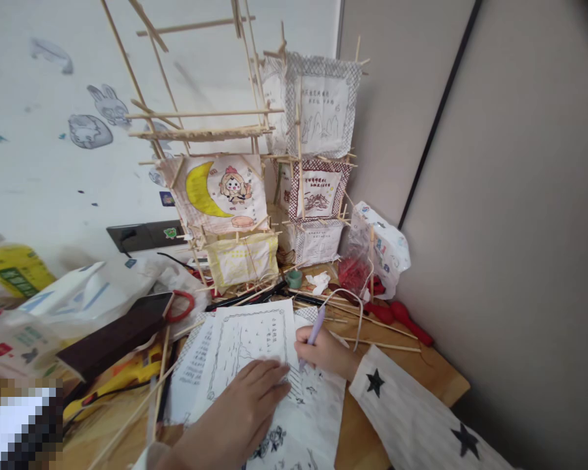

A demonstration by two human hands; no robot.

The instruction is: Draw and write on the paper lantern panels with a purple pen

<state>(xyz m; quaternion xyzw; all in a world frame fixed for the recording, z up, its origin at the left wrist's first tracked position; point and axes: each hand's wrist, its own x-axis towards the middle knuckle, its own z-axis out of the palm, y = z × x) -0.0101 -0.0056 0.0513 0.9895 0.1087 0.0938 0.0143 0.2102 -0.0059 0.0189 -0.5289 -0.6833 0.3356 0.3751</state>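
Observation:
My right hand (323, 349) grips a light purple pen (317, 326), its tip down at the right border of a white paper sheet (259, 326). Flat on that sheet's lower part rests my left hand (252, 401), fingers stretched out toward the pen. A drawn frame, handwritten characters and a line sketch mark the sheet. Beneath it lies another paper with black drawings (318, 418), and more written sheets (191, 372) stick out at the left. The pen's tip is hard to make out beside my fingers.
Behind the papers stand wooden stick frames (206, 134) with drawn panels, one showing a yellow moon (200, 189). A dark box (115, 333), a yellow glue gun (122, 378) and plastic packs crowd the left. Loose sticks, a green tape roll (294, 279) and a red-handled tool (402, 320) lie around.

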